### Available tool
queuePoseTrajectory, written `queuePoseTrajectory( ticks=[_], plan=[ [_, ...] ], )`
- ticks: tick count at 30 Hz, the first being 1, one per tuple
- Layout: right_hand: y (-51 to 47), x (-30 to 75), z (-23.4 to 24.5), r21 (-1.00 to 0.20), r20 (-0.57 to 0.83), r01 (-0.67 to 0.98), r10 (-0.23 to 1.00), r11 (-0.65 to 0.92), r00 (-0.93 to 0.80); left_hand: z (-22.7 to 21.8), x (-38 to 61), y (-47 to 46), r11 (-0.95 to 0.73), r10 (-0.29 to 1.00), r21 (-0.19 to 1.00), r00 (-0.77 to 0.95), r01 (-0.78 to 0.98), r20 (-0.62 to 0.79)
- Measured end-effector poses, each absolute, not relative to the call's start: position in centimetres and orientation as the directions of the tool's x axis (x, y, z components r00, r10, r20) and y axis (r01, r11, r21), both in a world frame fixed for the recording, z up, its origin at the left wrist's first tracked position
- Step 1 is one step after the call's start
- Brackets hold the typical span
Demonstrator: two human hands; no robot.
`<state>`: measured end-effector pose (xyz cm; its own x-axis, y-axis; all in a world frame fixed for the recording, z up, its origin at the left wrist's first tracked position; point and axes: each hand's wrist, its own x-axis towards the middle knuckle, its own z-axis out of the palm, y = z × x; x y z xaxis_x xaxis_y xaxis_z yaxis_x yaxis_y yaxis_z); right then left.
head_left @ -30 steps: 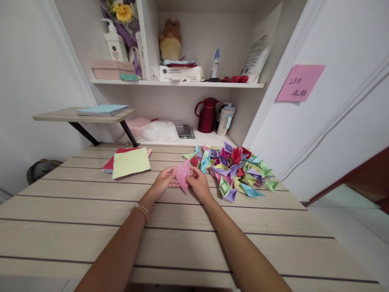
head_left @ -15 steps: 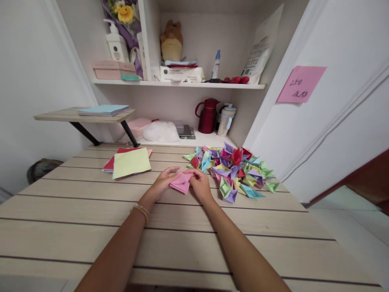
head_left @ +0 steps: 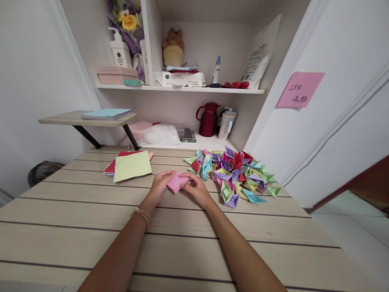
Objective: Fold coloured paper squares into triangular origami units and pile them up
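Both the left hand [head_left: 160, 184] and the right hand [head_left: 194, 187] pinch a pink folded paper [head_left: 175, 182] flat against the slatted wooden table [head_left: 188, 251], apparently for a firm crease, between the stacked coloured sheets [head_left: 131, 165] and the heap of folded paper pieces [head_left: 235, 173].

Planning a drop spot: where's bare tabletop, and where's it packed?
Free: the near table on both sides of the forearms, and the strip left of the flat paper stack. Crowded: far right under the folded-paper pile, and centre, where left hand and right hand press pink paper.
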<state>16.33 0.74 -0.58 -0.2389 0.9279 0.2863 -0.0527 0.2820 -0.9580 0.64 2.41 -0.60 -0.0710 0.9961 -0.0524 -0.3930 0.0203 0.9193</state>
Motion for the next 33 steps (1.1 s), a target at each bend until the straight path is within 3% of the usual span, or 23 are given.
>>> queuePoseTrajectory(
  ticks=[18,33],
  plan=[
    [1.0,15.9,-1.3,-0.910,0.378,0.081,0.894,0.406,-0.239,-0.6,0.4,2.4,0.016,0.999,0.912,-0.029,-0.410,-0.030],
    [1.3,15.9,-1.6,-0.920,0.352,0.099,0.911,0.379,-0.216,-0.5,0.5,2.4,0.040,0.999,0.905,0.006,-0.424,-0.042]
  ],
)
